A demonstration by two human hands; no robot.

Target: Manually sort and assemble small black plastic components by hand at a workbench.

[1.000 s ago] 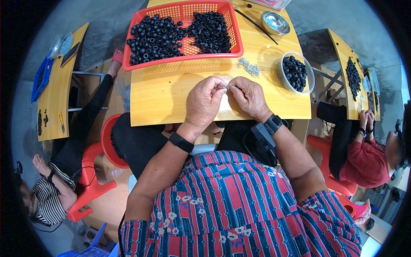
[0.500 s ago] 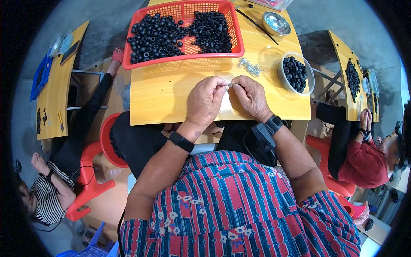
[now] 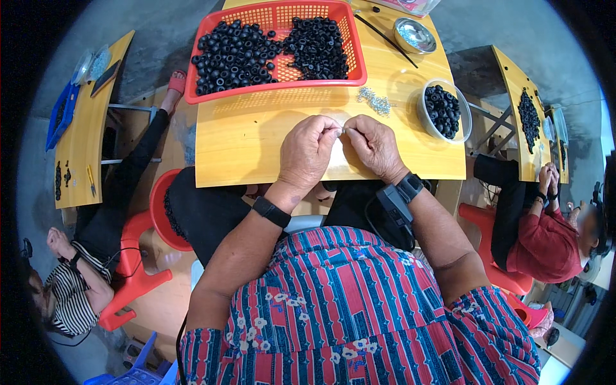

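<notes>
Over the near part of the yellow table, my left hand [image 3: 308,151] and my right hand [image 3: 374,144] meet at their fingertips. Both are closed in a pinch, thumb against index finger. Whatever sits between the tips is tiny and mostly covered by the fingers, so I cannot make out its kind. Just beyond my right hand lies a small heap of clear, shiny little pieces [image 3: 374,101]. Farther off, a red plastic basket [image 3: 256,94] holds black ring-shaped parts [image 3: 228,58] on its left side and smaller black parts [image 3: 317,48] on its right.
A clear round tub [image 3: 466,110] of black rings stands at the table's right edge. Behind it are a metal bowl [image 3: 416,33] and a thin black stick [image 3: 385,40]. A red tub [image 3: 156,205] sits beside my left leg. People sit at tables on both sides.
My fingertips have shifted very slightly where they meet. Both arms keep their place, and the things on the table have not moved.
</notes>
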